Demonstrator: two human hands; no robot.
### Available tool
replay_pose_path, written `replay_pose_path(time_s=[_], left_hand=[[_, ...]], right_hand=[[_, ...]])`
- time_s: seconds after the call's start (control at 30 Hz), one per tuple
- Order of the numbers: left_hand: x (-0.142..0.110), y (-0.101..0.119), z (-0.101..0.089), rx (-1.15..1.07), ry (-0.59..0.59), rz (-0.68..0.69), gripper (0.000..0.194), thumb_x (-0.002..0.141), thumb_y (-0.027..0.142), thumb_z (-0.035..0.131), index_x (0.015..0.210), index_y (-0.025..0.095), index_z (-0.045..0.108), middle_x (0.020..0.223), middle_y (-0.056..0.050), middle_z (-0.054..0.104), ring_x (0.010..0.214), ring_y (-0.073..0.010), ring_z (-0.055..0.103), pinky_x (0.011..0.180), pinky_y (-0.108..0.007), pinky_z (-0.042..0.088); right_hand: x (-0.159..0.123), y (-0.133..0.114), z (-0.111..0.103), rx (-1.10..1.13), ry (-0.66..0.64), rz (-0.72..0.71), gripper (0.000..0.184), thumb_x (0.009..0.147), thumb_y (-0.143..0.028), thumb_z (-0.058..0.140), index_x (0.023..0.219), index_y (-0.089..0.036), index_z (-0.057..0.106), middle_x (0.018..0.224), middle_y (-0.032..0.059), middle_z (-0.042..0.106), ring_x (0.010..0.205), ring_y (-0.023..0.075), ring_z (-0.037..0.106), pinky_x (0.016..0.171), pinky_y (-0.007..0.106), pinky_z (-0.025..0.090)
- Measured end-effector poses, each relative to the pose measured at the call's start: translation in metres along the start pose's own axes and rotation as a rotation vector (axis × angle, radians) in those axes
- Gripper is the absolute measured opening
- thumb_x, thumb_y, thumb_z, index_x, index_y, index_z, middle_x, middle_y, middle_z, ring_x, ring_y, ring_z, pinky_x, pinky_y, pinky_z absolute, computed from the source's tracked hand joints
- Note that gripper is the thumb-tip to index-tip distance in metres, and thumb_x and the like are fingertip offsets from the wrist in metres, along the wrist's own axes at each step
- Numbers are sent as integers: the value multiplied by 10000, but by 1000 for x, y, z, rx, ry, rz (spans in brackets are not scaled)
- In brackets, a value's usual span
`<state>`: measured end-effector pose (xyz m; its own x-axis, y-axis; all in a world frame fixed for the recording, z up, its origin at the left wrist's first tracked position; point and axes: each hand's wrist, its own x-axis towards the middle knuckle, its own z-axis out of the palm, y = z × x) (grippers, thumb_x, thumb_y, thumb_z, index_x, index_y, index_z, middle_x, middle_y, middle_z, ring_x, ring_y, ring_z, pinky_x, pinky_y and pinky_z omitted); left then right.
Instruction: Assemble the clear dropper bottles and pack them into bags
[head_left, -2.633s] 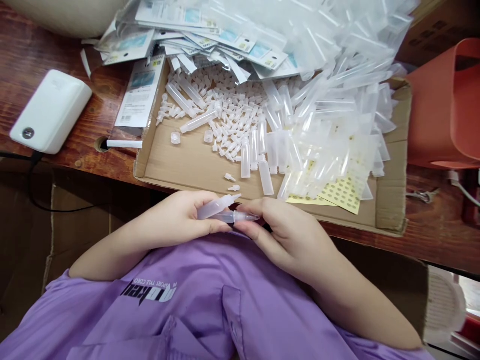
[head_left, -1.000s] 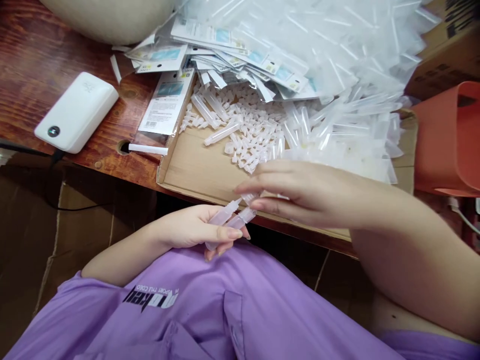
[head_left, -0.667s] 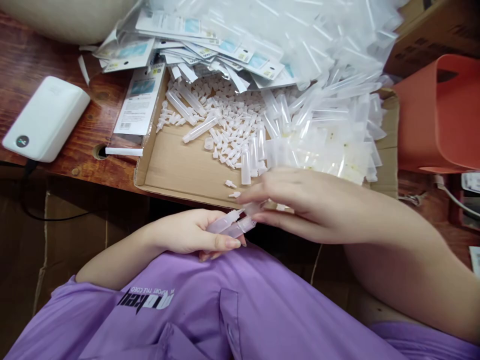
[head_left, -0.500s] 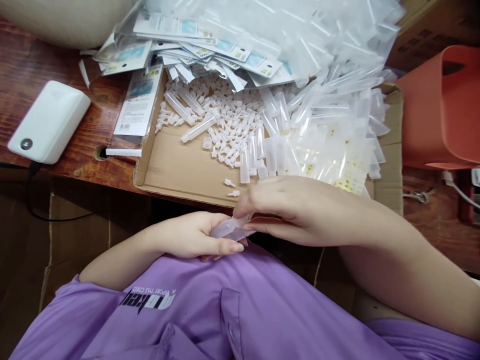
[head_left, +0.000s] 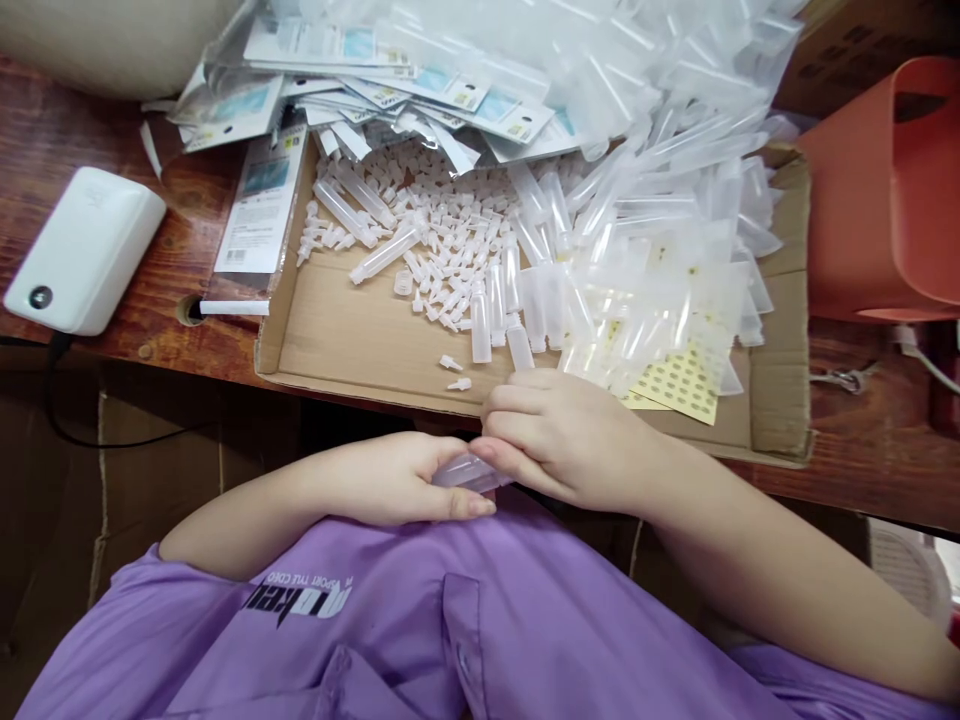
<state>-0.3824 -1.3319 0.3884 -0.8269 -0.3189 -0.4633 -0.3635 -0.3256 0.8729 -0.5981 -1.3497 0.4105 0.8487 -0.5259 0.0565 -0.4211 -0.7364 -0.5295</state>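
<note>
My left hand point(head_left: 412, 480) is closed around a clear, slim plastic bottle point(head_left: 469, 474) above my lap, with the thumb along its near side. My right hand point(head_left: 562, 435) is curled at the bottle's upper end, the thumb pressing there. Its fingers hide that end, so I cannot see whether a cap sits under them. Just beyond my hands, in a shallow cardboard tray point(head_left: 352, 345), lie similar bottles point(head_left: 481, 325) with screw necks. A heap of small white nozzle caps point(head_left: 450, 235) spreads behind them, and two loose caps point(head_left: 459, 384) lie near the tray's front edge.
Clear plastic sleeves point(head_left: 675, 180) pile up at the tray's right and back. A yellow dotted sticker sheet point(head_left: 684, 385) pokes out below. Printed packages point(head_left: 442, 90) lie behind. A white power bank point(head_left: 86, 250) is at left, an orange bin point(head_left: 847, 190) at right.
My right hand has turned and its fingers have curled tighter over the bottle's end. The left hand keeps its hold, moved very slightly right. The view has shifted a little.
</note>
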Motion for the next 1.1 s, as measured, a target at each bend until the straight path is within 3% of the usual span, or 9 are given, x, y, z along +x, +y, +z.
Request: replay_pose_path(time_s=[0.13,0.23,0.37,0.43,0.57,0.7,0.83,1.0,1.1], left_hand=[[3,3,2,-13,-45,-26,384,898,493,565,1030,138,628,982,-49,670,907,-204,617,806,-283,477],[3,7,4,55,-58,-52,428,908,498,557,1140,144,624,1098,-79,687,1007,-236,632,907,-327,467],[1,13,3,70,-39,-32,430,925,494,547,1180,154,614,1162,-72,688,1041,-223,639,920,-306,470],[0,16,2,100,-17,-43,423,924,494,553,1181,163,611,1178,-63,685,1058,-223,633,933,-307,464],[-1,22,0,160,-7,-57,383,923,494,552,1111,172,641,1104,-51,706,1050,-231,634,922,-302,471],[0,29,0,165,-14,-25,348,922,457,565,1105,170,638,1106,-45,704,1032,-217,634,919,-289,472],[2,32,0,191,-33,-54,330,923,444,558,1060,157,647,1036,-53,706,962,-214,643,875,-292,482],[2,30,-1,176,-72,-61,366,928,460,540,1095,147,631,1109,-72,692,1000,-226,634,896,-315,470],[3,29,0,187,-55,-62,357,926,451,535,1072,141,636,1081,-79,693,989,-233,633,894,-327,467]], right_hand=[[-6,-7,1,29,73,-5,459,993,-487,404,955,-118,674,878,106,672,784,172,598,681,281,438],[-9,-12,-1,-85,119,5,380,1021,-303,386,818,-130,658,759,72,630,702,158,552,654,282,408],[-13,-13,-4,18,80,8,445,988,-479,416,947,-110,661,805,78,650,712,161,568,634,273,421],[-14,-15,-6,71,63,18,442,995,-462,408,1004,-94,652,825,82,657,717,156,577,642,265,432],[-16,-19,-7,64,27,152,428,1018,-398,371,868,-119,659,745,70,649,656,163,574,601,272,414],[-18,-21,-6,66,108,77,410,1010,-416,397,964,-102,656,821,84,668,708,157,592,639,265,435],[-19,-21,-2,-83,170,78,497,1035,-377,293,778,-131,641,685,64,622,615,157,534,587,279,383],[-20,-20,-2,-4,135,21,394,1023,-378,367,978,-102,644,832,85,659,716,151,573,650,261,419],[-18,-20,-1,-89,139,53,437,1035,-328,310,834,-123,639,717,64,622,639,155,531,616,275,392]])
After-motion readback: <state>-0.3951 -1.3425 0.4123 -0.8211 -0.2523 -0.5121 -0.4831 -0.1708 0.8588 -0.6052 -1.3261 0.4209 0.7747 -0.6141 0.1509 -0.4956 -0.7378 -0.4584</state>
